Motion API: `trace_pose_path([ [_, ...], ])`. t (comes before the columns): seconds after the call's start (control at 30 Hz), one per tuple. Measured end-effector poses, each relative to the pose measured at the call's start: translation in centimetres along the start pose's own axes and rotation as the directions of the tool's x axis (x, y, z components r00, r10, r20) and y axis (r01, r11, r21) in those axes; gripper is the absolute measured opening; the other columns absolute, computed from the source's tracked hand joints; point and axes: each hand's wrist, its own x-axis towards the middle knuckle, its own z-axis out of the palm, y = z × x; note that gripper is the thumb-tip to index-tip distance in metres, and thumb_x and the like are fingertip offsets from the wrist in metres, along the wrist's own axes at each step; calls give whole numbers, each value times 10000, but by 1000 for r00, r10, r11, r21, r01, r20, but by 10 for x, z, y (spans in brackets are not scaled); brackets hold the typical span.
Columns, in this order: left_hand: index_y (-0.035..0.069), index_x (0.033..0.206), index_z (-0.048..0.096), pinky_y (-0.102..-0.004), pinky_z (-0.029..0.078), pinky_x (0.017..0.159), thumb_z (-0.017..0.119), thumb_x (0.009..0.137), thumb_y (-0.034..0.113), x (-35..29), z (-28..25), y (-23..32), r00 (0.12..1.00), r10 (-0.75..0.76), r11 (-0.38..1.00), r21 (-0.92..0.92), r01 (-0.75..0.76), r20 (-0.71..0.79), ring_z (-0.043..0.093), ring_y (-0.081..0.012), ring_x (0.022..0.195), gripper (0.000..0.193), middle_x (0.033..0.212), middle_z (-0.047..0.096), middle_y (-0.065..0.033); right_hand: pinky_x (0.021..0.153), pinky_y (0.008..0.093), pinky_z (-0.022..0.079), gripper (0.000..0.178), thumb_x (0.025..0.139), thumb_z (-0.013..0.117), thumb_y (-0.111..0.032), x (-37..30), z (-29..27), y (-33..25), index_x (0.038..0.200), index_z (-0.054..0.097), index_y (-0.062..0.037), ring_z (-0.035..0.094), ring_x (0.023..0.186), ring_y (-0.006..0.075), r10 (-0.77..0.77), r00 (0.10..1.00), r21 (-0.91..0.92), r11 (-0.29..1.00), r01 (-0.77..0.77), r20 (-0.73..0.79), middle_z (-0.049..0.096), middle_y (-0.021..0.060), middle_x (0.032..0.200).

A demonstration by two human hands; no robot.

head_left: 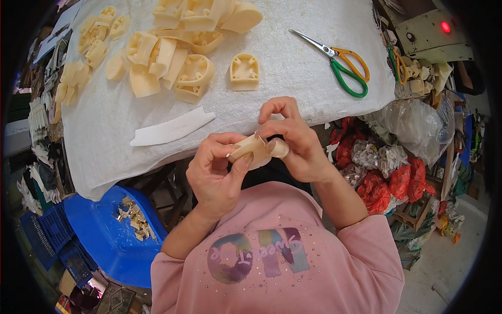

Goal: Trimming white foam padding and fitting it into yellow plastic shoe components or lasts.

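Note:
A cream shoe heel (257, 158), partly hidden by fingers, is held in front of my chest, just off the table's near edge. My left hand (213, 170) is closed on its left side, thumb along the near face. My right hand (299, 144) bends over its right end, fingertips pinching at the upper edge; a pale wrap covers the thumb (279, 148). On the table, a single cream heel (244, 73) stands hollow side showing, beyond my hands. A curved white strip (172, 127) lies to the left.
Many cream heels (193, 76) are heaped at the far left of the white-covered table (293, 73). Scissors (340, 63) with green and yellow handles lie at the right. A blue basin (99, 230) holds small pieces at lower left. Red and clear bags (400, 180) crowd the right.

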Motion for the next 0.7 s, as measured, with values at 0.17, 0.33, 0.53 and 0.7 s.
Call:
trace_pose_path([
  [0.17, -17, 902, 517, -282, 489, 783, 647, 834, 5, 3, 3, 1, 999, -44, 997, -63, 42, -21, 570, -153, 914, 149, 1011, 575, -150, 807, 356, 295, 231, 705, 571, 6, 4, 10, -4, 913, 578, -92, 418, 883, 247, -31, 996, -181, 983, 16, -80, 479, 55, 885],
  [0.33, 13, 908, 492, -275, 484, 799, 674, 812, 14, 10, -1, 3, 991, -136, 990, -49, 136, 3, 577, -134, 898, 206, 1021, 592, -136, 797, 351, 291, 189, 737, 576, -37, 5, 5, -6, 914, 568, -104, 420, 841, 247, 138, 990, 148, 980, -131, -37, 471, 53, 860],
  [0.53, -12, 932, 509, -277, 488, 806, 635, 852, 32, 6, 2, 4, 988, -122, 987, -94, 130, 90, 566, -142, 937, 156, 1044, 575, -133, 747, 366, 276, 129, 723, 596, -65, 7, 4, -15, 828, 521, -72, 419, 788, 248, -125, 992, -426, 899, 101, -29, 438, 72, 813],
  [0.7, -15, 926, 525, -346, 424, 927, 621, 880, 126, 8, 0, 0, 988, -63, 995, -65, 73, 140, 506, -238, 1127, 177, 1102, 555, -166, 708, 332, 304, 153, 778, 641, -154, -1, 6, -6, 808, 528, -55, 424, 721, 208, -50, 994, -279, 960, 21, -95, 430, 70, 785],
])
